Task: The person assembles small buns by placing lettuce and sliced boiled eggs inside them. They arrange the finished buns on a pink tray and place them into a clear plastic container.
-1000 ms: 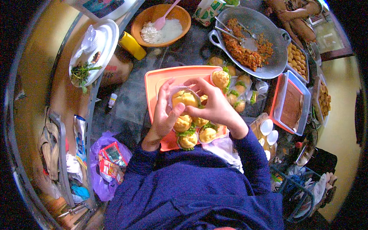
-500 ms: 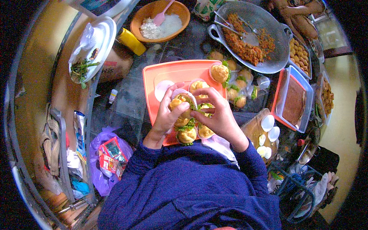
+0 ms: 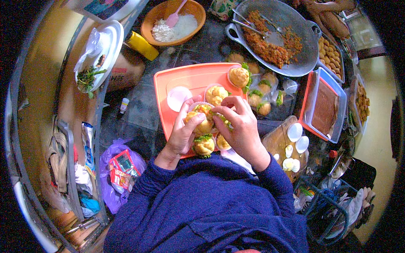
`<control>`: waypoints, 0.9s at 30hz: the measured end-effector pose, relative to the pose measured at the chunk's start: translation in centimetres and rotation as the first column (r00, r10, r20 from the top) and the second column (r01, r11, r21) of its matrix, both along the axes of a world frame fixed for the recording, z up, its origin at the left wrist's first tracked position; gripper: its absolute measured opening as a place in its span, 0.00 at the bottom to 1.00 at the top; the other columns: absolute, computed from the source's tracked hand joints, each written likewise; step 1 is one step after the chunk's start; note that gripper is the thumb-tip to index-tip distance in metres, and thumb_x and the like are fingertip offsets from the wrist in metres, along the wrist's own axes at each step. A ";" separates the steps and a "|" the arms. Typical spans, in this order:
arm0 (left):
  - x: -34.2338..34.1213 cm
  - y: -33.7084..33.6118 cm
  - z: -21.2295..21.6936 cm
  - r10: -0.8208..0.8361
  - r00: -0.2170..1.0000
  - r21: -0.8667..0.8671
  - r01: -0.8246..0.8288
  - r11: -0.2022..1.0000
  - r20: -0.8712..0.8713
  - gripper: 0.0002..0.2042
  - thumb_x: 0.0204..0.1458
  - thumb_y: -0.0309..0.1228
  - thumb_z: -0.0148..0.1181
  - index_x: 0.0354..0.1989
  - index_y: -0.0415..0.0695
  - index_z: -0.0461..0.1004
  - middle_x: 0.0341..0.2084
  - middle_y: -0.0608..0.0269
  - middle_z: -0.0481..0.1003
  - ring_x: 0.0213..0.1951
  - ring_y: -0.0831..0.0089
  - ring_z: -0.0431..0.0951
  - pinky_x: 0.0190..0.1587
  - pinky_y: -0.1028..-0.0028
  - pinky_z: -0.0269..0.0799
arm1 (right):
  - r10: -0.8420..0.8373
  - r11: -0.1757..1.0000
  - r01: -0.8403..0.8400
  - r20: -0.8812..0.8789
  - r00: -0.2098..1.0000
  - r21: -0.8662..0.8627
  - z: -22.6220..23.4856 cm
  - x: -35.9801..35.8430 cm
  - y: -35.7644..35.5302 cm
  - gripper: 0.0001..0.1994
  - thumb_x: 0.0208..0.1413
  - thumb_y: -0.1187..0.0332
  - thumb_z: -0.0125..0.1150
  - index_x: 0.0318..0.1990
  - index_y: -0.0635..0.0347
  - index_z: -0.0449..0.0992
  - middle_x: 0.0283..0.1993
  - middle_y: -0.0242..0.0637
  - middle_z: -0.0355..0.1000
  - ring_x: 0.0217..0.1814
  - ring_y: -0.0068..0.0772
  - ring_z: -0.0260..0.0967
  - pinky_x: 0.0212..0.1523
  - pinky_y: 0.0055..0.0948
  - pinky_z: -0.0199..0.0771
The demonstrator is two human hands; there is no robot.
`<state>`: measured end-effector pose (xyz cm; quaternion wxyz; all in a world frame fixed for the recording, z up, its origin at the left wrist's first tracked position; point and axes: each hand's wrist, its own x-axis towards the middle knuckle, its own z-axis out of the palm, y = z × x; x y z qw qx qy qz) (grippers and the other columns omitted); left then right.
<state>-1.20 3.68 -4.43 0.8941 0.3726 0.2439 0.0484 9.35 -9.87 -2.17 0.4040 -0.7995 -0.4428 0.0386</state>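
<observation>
Holding a filled bun [image 3: 201,119] over the orange tray [image 3: 185,80], I had my left hand [image 3: 183,133] cupped around it, fingers curled shut on it, while my right hand [image 3: 238,126] pinched its top edge beside other buns [image 3: 204,145].

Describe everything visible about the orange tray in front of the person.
The orange tray is a rectangular, plastic-looking tray with rounded corners and a low raised rim, lying flat on the dark table. It carries filled buns in pale paper cups, some topped with green leaves, plus one empty cup. The left hand and right hand hold a bun above its near half, hiding that edge.
</observation>
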 end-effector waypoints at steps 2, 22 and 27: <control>0.0 -0.3 0.0 0.017 1.000 -0.039 -0.017 0.999 -0.002 0.24 0.55 0.28 0.54 0.58 0.44 0.55 0.49 0.59 0.66 0.52 0.70 0.69 0.54 0.70 0.68 | 0.003 1.000 -0.002 0.043 0.999 -0.019 0.1 0.2 -0.1 0.08 0.43 0.74 0.65 0.34 0.59 0.76 0.37 0.40 0.68 0.37 0.41 0.69 0.36 0.34 0.71; 0.1 -1.4 -0.4 0.080 0.997 -0.106 -0.077 0.991 0.023 0.21 0.54 0.25 0.52 0.57 0.41 0.59 0.47 0.56 0.68 0.48 0.70 0.71 0.52 0.71 0.69 | 0.077 0.997 -0.071 -0.228 0.971 0.036 1.1 -0.2 -0.3 0.05 0.46 0.77 0.62 0.31 0.64 0.73 0.29 0.39 0.70 0.29 0.33 0.69 0.30 0.26 0.69; 0.1 -1.4 -0.5 0.077 0.996 -0.151 -0.071 0.986 0.034 0.22 0.51 0.24 0.51 0.56 0.42 0.59 0.47 0.56 0.68 0.47 0.68 0.72 0.50 0.70 0.71 | 0.072 0.996 -0.055 -0.273 0.959 0.070 1.0 -0.3 -0.3 0.04 0.48 0.78 0.60 0.32 0.65 0.72 0.28 0.39 0.70 0.29 0.31 0.69 0.31 0.26 0.69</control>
